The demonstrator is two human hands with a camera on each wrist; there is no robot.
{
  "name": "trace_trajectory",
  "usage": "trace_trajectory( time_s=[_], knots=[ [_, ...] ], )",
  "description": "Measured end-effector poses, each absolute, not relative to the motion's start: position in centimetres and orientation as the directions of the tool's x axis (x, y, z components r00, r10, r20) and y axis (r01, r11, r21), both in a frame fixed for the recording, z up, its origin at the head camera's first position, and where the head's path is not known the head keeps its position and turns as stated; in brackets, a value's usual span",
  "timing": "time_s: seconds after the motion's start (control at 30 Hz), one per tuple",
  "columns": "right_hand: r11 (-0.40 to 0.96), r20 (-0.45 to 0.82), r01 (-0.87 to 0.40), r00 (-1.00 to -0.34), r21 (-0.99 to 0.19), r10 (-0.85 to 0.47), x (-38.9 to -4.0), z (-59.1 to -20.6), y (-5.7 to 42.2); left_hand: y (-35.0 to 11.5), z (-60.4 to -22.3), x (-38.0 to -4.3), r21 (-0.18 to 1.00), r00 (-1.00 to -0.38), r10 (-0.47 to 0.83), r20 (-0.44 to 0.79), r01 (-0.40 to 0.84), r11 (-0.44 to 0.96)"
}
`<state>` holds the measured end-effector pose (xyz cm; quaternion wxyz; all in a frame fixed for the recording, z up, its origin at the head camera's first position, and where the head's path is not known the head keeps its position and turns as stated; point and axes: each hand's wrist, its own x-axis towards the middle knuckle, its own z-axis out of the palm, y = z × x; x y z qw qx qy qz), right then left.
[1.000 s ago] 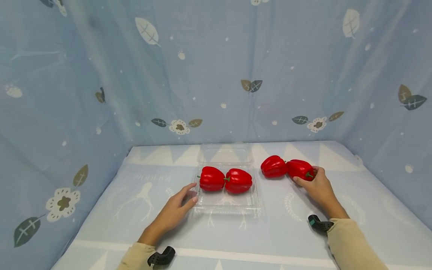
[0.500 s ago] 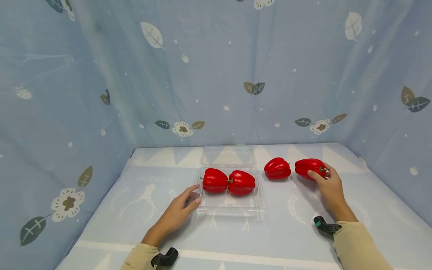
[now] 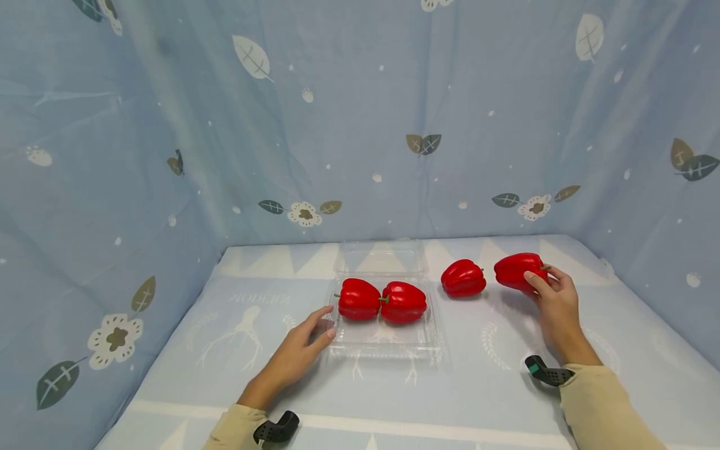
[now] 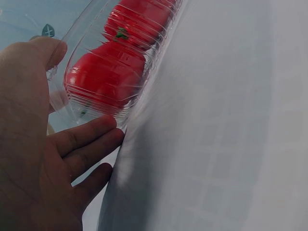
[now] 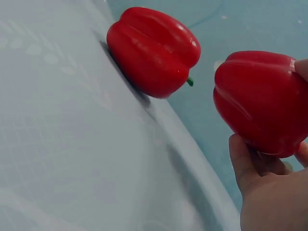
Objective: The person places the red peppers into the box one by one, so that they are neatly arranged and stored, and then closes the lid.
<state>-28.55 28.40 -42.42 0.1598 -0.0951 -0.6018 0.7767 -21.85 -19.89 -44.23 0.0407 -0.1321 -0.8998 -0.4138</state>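
My right hand (image 3: 557, 306) grips a red bell pepper (image 3: 519, 271) by its stem end, thumb on one side and fingers underneath. In the right wrist view that pepper (image 5: 264, 103) is raised off the table. A second loose pepper (image 3: 464, 278), lying on its side to its left, shows a short green stem. My left hand (image 3: 295, 350) rests at the left side of a clear plastic clamshell box (image 3: 382, 337), fingers extended along its wall and thumb at the rim. Two red bell peppers lie inside, the left one (image 3: 359, 300) and the right one (image 3: 403, 303), almost touching.
The box's clear lid (image 3: 379, 256) is folded back behind it, toward the rear curtain (image 3: 360, 125). A pale printed cloth (image 3: 450, 381) covers the table. Each wrist wears a black camera mount, the right one (image 3: 548, 372) near the cloth.
My right hand has drawn its pepper rightward, away from the other loose one, and lifted it. My left hand stays at the box. The head view has shifted slightly.
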Motion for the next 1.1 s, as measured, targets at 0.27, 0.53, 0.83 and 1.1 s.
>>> trace_trajectory(
  time_s=[0.27, 0.53, 0.83, 1.1],
  knots=[
    [-0.416, 0.109, -0.234, -0.947, -0.879, 0.302, -28.4, -41.6, 28.0, -19.7, -44.1, -21.9, 0.744, -0.962, 0.209, 0.176, 0.269, 0.612],
    [-0.397, 0.128, -0.226, -0.958, -0.890, 0.258, -28.4, -41.2, 27.3, -19.7, -44.2, -21.8, 0.743, -0.967, 0.196, 0.166, 0.253, 0.620],
    [-0.367, 0.212, -0.271, -0.958, -0.890, 0.193, -28.4, -40.5, 26.4, -19.8, -44.2, -22.1, 0.744, -0.961, 0.207, 0.183, 0.273, 0.609],
    [-0.379, 0.261, -0.296, -0.955, -0.877, 0.142, -28.1, -39.9, 25.4, -19.9, -44.2, -21.7, 0.749, -0.964, 0.204, 0.170, 0.261, 0.609]
  ],
)
